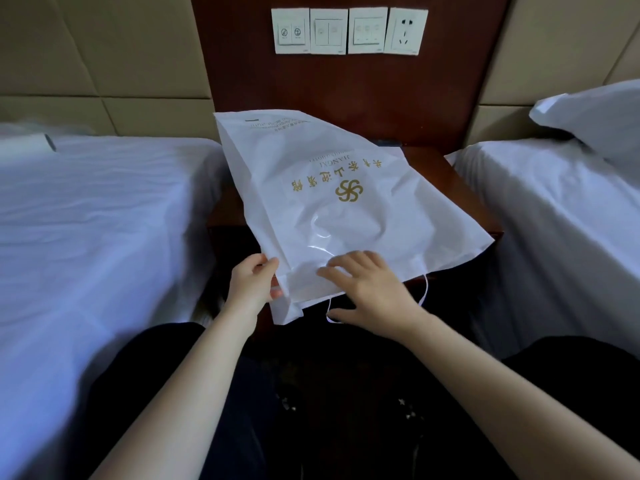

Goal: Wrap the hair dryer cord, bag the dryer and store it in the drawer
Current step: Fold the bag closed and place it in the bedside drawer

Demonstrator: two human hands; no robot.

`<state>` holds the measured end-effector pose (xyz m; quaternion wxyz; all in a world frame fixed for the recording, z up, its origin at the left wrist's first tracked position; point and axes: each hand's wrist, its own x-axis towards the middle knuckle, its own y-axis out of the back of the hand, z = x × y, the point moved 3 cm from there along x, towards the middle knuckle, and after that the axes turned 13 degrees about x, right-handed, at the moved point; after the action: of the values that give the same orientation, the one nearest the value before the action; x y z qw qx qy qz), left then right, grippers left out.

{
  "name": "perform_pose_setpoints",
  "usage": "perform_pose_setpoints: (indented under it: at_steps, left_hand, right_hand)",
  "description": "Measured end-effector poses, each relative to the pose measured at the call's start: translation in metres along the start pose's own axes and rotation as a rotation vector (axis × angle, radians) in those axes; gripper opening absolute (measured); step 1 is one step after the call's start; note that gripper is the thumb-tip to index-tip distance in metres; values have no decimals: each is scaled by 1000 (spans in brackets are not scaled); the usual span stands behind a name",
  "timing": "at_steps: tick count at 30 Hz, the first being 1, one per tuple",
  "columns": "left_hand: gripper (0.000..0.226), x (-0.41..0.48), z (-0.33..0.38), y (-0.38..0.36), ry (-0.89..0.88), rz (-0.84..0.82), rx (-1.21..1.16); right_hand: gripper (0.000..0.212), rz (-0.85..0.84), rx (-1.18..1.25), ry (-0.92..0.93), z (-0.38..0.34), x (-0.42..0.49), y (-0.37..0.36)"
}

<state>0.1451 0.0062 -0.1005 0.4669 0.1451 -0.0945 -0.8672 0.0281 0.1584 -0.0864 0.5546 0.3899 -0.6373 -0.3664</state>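
A large white drawstring bag (332, 202) with a gold logo lies tilted across the dark wooden nightstand (446, 178), its mouth end toward me and hanging past the front edge. My left hand (251, 284) pinches the bag's near left corner. On the bag near its mouth rests my right hand (369, 289), fingers spread, its thumb by a thin white drawstring (424, 292). A rounded bulge shows in the bag's middle. No hair dryer, cord or drawer can be seen.
White-sheeted beds flank the nightstand, one on the left (90, 220) and one on the right (561, 216) with a pillow (595, 119). A wall panel with switches and a socket (349, 31) hangs above. My dark-clothed legs fill the gap below.
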Motion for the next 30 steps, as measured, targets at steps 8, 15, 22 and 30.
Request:
perform_pose_setpoints:
  at_steps: [8,15,22,30]
  left_hand:
    - [24,10,12,8,-91,-17,68]
    - [41,21,7,14,-36,189,105]
    - [14,9,18,15,-141,255,55]
    - [33,-5,37,13,-337,120,337]
  right_hand:
    - [20,189,-175,264,-12,28,-16]
    - [27,317,-132,282,-16,18,18]
    - [30,265,-62,268,-20,-1,27]
    - [24,284,60,261,-36,-2,27]
